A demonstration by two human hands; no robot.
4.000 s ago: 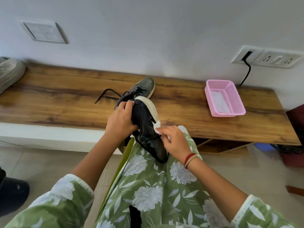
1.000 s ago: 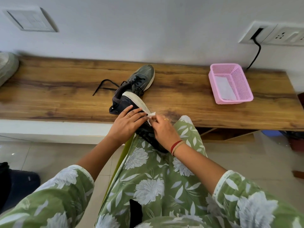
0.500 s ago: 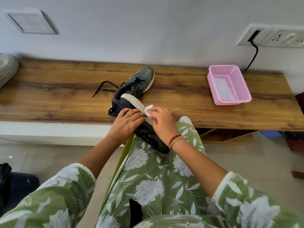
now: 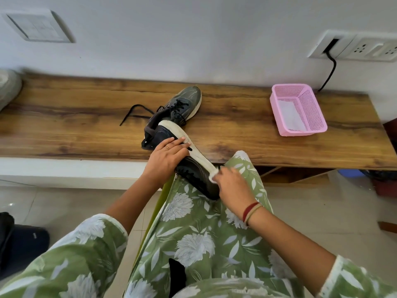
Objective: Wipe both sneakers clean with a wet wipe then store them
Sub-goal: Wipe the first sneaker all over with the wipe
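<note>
Head view: at centre frame the left hand (image 4: pixel 164 157) wraps its fingers around a black sneaker (image 4: pixel 193 172) tilted over the knee. The right hand (image 4: pixel 232 186), blurred, pinches a white wipe (image 4: pixel 212 177) against its sole. The second sneaker (image 4: pixel 182 104) lies on the bench (image 4: pixel 64 125) just behind.

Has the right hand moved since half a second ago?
Yes. The right hand slid the wet wipe along the held sneaker toward its toe, away from the wooden bench.
</note>
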